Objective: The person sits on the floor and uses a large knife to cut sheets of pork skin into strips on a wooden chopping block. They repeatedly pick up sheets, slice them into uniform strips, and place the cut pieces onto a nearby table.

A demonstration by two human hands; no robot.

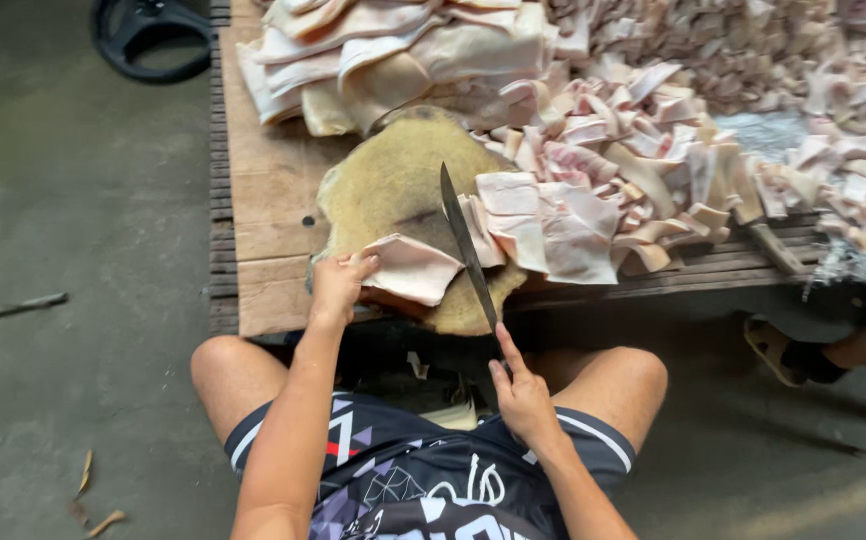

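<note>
Pork skin piece (410, 268) lies flat on the round wooden chopping block (383, 185), near the edge that is closest to the person. The left hand (338, 285) is at the left end of this pale pink piece, with its fingers bent down on the corner, pinching it. The right hand (521, 395) is lower, in front of the block and above the person's lap. Its fingers are closed around the handle of a long knife (465, 243), with one finger stretched out along the handle. The dark blade runs up and away from that hand, just right of the held piece and touching its right edge.

On the other side of the blade lie more flat cut pieces (543, 225), partly on the block and partly off it. Behind the block sits a stack of big uncut slabs (383, 55). To the right is a wide heap of small chopped bits (753, 110), which crowds right up to the block. All of this rests on a low wooden platform (263, 200). Another person's sandalled foot (788, 352) shows at the right, under the platform edge. A black ring-shaped thing (143, 35) lies on the grey floor at the top left.
</note>
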